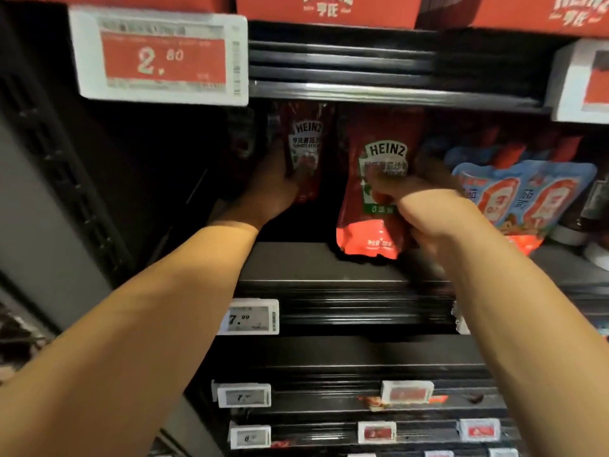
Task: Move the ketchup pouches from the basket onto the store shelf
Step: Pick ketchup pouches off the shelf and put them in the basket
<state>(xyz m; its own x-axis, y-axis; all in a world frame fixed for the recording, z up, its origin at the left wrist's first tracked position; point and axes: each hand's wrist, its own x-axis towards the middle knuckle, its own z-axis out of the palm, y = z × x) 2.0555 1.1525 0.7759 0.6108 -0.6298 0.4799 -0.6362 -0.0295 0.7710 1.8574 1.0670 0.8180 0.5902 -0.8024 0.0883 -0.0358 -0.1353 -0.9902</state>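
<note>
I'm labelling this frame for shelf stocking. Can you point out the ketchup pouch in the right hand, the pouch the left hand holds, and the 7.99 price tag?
Right-hand ketchup pouch [372,206]: head view, front panel below the logo.
Left-hand ketchup pouch [308,143]: head view, label area.
7.99 price tag [252,317]: head view, tag face.

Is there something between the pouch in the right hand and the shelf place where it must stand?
Nothing visible blocks it. The right hand holds a Heinz pouch just above the dark shelf board, which is bare beneath it. The left hand holds another pouch further left, and blue pouches stand to the right.
</note>
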